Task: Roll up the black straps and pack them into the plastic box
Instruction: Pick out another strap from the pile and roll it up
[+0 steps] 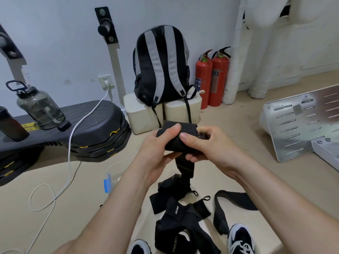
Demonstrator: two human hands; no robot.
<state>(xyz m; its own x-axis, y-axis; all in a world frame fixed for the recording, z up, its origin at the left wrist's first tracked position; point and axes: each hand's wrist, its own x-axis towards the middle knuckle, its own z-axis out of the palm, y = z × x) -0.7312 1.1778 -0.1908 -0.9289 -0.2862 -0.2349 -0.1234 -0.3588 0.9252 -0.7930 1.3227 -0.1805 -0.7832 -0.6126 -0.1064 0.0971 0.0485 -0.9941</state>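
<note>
The strap roll [173,143] is in the middle of the frame, held in the air between both hands. Its free tail [185,166] hangs down to the loose straps [183,217], which lie on the floor at the lower centre. The grip of the left hand [156,156] is clamped on the left end of the roll, thumb on top. The grip of the right hand [209,145] is clamped on the right end, thumb pressing the outer layer.

To do this step well, I think I must hold the turns tight with the edges in line and feed the tail without a twist. Otherwise the roll may become a cone and open in the box.

The plastic box [114,171] is transparent, left of centre on the floor, partly hidden behind the left forearm. A white cable [70,143] runs near it and could catch. A backpack [161,66] and two fire extinguishers [219,77] stand behind, well apart.
</note>
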